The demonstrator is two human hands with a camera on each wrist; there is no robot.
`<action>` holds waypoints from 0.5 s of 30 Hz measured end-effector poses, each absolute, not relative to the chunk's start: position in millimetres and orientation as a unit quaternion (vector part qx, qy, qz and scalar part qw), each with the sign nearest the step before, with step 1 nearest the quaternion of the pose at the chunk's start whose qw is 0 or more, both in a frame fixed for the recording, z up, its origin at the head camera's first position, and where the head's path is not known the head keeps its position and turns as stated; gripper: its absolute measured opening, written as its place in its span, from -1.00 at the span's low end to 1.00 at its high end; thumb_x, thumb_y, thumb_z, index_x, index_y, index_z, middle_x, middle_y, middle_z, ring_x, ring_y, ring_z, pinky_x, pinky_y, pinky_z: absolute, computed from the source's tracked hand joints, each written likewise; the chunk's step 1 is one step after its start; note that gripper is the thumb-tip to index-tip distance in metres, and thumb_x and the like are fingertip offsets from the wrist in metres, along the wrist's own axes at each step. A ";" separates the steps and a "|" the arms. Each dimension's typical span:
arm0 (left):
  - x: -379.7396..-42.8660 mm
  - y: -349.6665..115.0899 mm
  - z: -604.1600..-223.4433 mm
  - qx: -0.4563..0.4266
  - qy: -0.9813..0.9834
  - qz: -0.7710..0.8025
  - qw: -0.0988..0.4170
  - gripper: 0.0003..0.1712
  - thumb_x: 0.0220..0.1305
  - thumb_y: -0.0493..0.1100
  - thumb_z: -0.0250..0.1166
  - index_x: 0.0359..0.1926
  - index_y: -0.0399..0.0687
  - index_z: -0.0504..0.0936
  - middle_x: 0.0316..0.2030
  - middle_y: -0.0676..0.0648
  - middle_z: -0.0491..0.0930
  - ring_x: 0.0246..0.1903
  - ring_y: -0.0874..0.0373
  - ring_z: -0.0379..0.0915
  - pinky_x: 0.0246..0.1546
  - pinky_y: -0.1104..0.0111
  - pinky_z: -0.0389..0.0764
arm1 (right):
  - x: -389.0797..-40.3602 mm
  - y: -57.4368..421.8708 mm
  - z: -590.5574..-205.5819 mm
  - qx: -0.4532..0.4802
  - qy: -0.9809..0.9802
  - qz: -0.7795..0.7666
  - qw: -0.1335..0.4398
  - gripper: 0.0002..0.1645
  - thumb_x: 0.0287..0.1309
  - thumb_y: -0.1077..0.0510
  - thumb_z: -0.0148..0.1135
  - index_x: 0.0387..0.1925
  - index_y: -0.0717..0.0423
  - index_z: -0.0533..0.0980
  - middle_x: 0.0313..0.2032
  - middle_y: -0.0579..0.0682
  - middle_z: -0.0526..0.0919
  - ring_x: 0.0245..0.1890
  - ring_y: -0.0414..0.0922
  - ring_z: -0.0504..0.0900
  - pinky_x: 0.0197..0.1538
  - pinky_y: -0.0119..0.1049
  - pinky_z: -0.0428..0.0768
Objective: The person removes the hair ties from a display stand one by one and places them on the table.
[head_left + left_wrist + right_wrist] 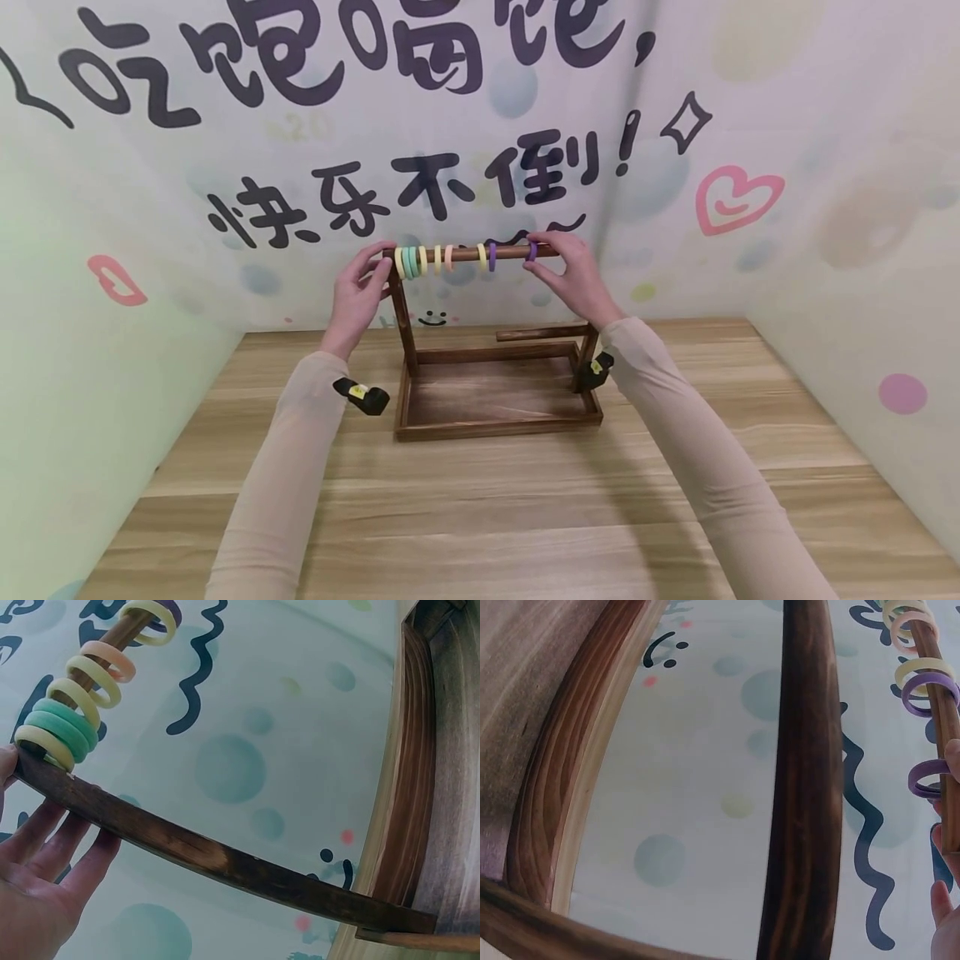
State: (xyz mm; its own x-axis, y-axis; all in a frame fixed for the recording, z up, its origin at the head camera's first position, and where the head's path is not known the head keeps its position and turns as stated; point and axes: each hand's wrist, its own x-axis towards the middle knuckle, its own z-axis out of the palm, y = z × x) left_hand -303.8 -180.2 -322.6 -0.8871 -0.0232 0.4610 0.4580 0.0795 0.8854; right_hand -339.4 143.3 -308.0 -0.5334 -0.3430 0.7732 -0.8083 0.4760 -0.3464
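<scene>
My left hand (357,292) grips the upper left corner of a dark wooden rack (402,321); in the left wrist view its fingers (90,874) reach behind the post. Near the right end of the rack's top bar (510,252), my right hand (577,271) pinches a purple hair tie (928,778) that encircles the bar. A second purple hair tie (492,257) hangs beside a yellow hair tie (482,257) farther left. Closer to the left post, a peach hair tie (112,658), green hair ties (61,729) and several yellow ones ring the bar.
A shorter, lower bar (542,334) extends left from the right post. The rack's shallow rimmed base (495,428) stands on a wood-grain table (480,517). Behind it rises a printed wall (465,108), with side walls at left and right.
</scene>
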 end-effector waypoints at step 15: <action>-303.8 -180.0 -321.8 -0.147 -0.710 -0.668 0.167 -0.59 0.44 -0.09 0.12 0.22 -0.14 0.46 -0.05 -0.19 0.49 -0.13 -0.01 0.53 -0.07 0.18 0.63 | -336.3 160.0 -307.4 0.351 -0.794 0.371 0.331 -0.56 0.06 0.33 0.41 0.01 0.35 0.55 -0.05 0.19 0.64 -0.01 0.08 0.55 0.17 -0.05 0.40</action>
